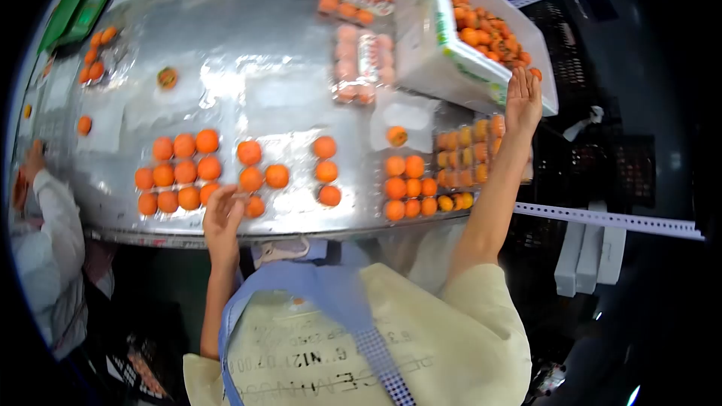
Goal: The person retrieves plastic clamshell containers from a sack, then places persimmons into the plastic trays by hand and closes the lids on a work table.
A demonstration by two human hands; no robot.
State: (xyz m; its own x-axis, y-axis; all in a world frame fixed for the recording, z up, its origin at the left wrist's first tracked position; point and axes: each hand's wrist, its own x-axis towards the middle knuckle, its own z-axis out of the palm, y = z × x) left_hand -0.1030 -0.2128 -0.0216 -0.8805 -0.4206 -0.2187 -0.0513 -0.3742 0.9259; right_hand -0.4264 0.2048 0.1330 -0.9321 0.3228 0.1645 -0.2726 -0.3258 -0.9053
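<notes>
My left hand (223, 212) is over the table's near edge, its fingers loosely curled and apart, with nothing visible in it. It is beside a block of orange fruits (185, 171) in rows and a smaller group (251, 179). My right hand (523, 101) is stretched out at the rim of a white foam box (421, 37), fingers extended and holding nothing visible. Many small orange fruits (485, 30) lie in the box, one right by my right fingertips. A column of three fruits (326, 171) and a denser group (406, 187) lie between my hands.
Packed clear trays (364, 65) stand left of the box, and a filled tray (462, 154) is by my right forearm. Green trays (83, 11) are at the far left of the metal table (286, 53). Another person's hand (33, 162) is at the left edge.
</notes>
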